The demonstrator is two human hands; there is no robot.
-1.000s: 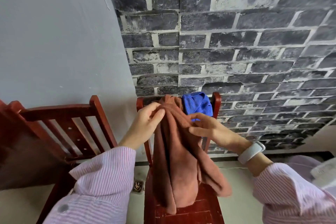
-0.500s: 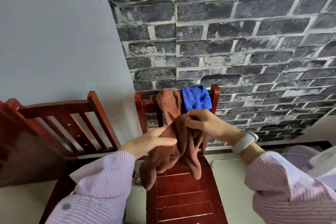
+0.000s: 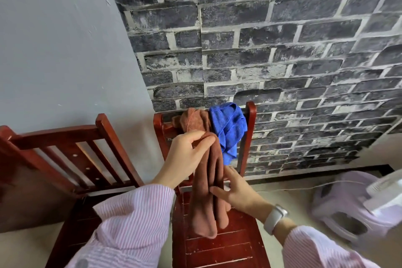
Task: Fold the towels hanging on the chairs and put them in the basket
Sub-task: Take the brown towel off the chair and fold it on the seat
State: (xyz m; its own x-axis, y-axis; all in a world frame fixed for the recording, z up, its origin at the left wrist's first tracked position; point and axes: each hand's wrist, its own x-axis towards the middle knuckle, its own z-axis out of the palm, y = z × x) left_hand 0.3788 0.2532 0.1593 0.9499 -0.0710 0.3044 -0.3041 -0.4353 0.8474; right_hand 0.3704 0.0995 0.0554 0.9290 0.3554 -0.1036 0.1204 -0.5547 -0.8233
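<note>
Left hand (image 3: 187, 156) pinches the brown towel (image 3: 207, 206) at its top, before the chair (image 3: 228, 252) backrest. The towel hangs bunched (long, narrow) over the seat. Right hand (image 3: 238, 192) apparently pinches its middle, thumb in front. Blue towel (image 3: 228, 126) drapes the backrest.

Grey wall (image 3: 54, 50) left; brick-pattern wall (image 3: 282, 39) right; pale floor (image 3: 19, 250); red slatted chair (image 3: 54, 137); second red chair (image 3: 217, 252)

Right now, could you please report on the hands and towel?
Left hand pinches top of brown towel; right hand grips it midway. Hangs over chair seat. Blue towel draped on chair back.
</note>
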